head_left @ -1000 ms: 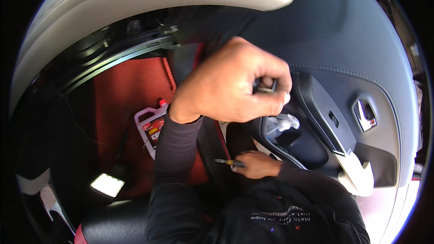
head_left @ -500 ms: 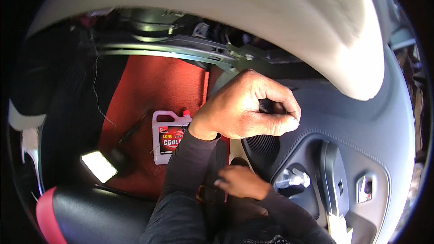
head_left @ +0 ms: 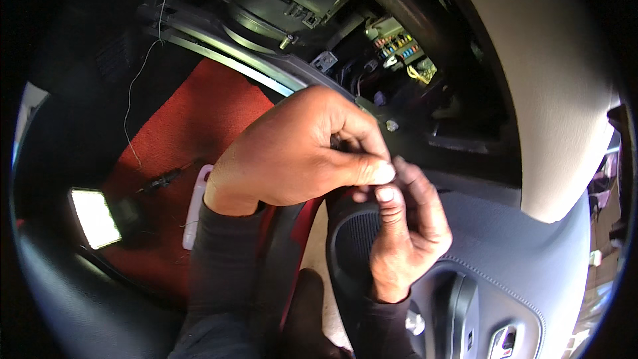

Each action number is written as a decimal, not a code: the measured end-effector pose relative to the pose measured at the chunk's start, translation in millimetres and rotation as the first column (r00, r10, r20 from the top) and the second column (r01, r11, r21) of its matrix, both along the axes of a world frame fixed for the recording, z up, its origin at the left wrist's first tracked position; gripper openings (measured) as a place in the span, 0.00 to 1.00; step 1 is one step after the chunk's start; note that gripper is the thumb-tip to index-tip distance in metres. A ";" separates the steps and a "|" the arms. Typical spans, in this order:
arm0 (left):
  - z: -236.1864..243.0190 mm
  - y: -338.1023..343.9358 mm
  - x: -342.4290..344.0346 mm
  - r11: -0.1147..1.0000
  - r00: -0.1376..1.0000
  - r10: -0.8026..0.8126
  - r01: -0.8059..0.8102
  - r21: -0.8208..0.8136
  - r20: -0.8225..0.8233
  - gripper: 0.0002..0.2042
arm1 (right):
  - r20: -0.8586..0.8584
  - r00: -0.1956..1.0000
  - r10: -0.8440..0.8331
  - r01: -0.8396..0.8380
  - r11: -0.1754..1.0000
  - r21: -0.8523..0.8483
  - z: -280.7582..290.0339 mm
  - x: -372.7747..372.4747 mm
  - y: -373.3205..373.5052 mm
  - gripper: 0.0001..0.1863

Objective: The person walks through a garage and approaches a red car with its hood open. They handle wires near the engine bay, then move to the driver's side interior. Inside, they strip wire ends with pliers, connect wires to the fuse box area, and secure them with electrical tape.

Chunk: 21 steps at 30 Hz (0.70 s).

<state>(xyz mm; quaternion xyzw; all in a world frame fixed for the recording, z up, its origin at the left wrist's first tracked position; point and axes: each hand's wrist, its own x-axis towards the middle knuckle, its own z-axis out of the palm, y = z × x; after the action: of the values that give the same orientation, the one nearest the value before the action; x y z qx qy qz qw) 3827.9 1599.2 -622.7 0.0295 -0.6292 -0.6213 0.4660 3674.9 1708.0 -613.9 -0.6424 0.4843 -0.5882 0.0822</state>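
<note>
Fingertip to fingertip, my hands meet in front of the open lower dashboard. My left hand (head_left: pixel 299 149) is closed in a pinch, thumb pressed to the curled fingers. Just right of and below it, my right hand (head_left: pixel 411 229) pinches as well, its thumb and forefinger close to the left thumb. Whatever sits between the fingertips is hidden or too small to make out. Beyond them, within the exposed dashboard, lies a fuse box (head_left: pixel 399 46) with rows of small coloured fuses. Behind my left wrist a white plastic jug (head_left: pixel 194 209) shows only its handle side.
A lit work lamp (head_left: pixel 96 218) stands on the left near the red floor mat (head_left: pixel 193 113). A thin wire (head_left: pixel 133 86) hangs from the dashboard. At the right is the door panel (head_left: pixel 505 246) with its handle (head_left: pixel 503 342); a beige trim piece (head_left: pixel 551 86) reaches down above it.
My right hand has risen from low by my legs to meet the left hand's fingertips. The view has turned, bringing the fuse box into sight, and the jug is now mostly covered.
</note>
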 end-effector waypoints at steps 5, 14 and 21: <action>-5.1 -8.1 -5.7 0.989 0.981 0.094 -0.072 -0.130 0.171 0.08 | -0.317 0.935 -0.159 0.118 0.982 -0.145 -4.6 -16.2 -8.5 0.04; -18.9 -13.5 -15.5 0.753 0.896 0.413 -0.237 -0.613 0.161 0.04 | 0.311 0.950 0.019 -0.096 0.968 0.234 -25.9 -26.7 -9.3 0.04; -20.9 -11.3 -5.5 0.757 0.903 0.423 -0.309 -0.576 0.073 0.04 | 0.959 0.284 -0.012 -0.711 0.668 0.219 -12.7 -27.4 -21.7 0.05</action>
<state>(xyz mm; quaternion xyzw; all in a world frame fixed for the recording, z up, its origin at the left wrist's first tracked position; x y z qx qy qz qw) 3822.4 1587.9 -643.6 0.0787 -0.8058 -0.3036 0.5022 3647.5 1686.3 -626.5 -0.2353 0.3486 -0.6027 0.6781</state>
